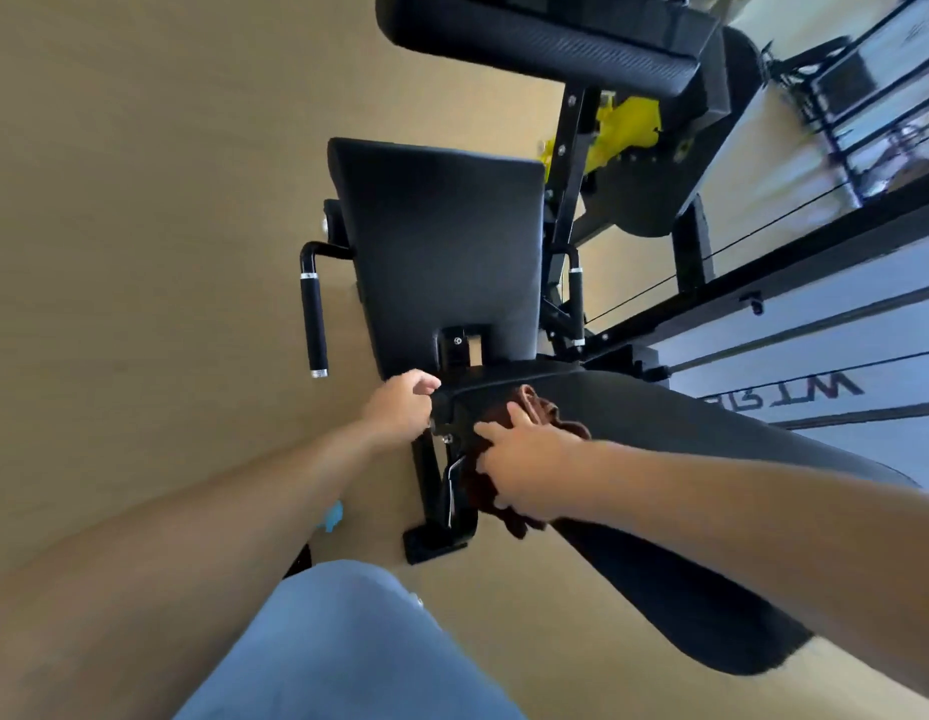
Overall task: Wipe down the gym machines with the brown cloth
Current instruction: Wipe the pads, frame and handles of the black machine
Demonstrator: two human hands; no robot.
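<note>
A black gym machine fills the middle of the view, with a padded seat and a long padded backrest running down to the right. My right hand presses the brown cloth against the near end of the backrest, fingers spread over it. The cloth hangs down below my palm. My left hand grips the edge of the pad where seat and backrest meet, beside a metal bracket.
Two black handles with chrome rings, left handle and right handle, flank the seat. Another black pad sits above, with yellow parts behind. The machine frame and cables run on the right. My blue-trousered leg is below, on a tan floor.
</note>
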